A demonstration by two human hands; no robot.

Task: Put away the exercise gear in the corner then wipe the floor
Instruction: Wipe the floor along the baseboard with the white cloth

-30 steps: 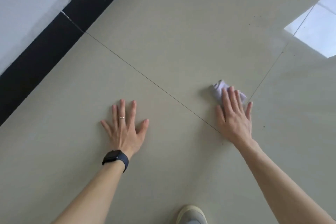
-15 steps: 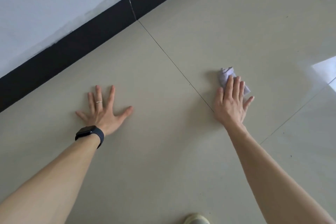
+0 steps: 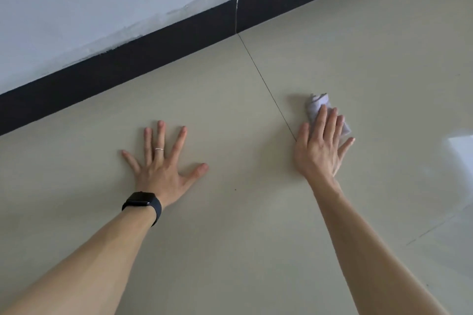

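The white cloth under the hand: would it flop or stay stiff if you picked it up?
Probably flop: the cloth is crumpled into soft folds. It likely weighs little, being small beside the right hand pressing it. It should slide easily on the glossy floor.

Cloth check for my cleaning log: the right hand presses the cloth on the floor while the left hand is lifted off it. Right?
No. In the head view the left hand lies spread flat on the floor, not lifted. The right hand does press the cloth on the floor.
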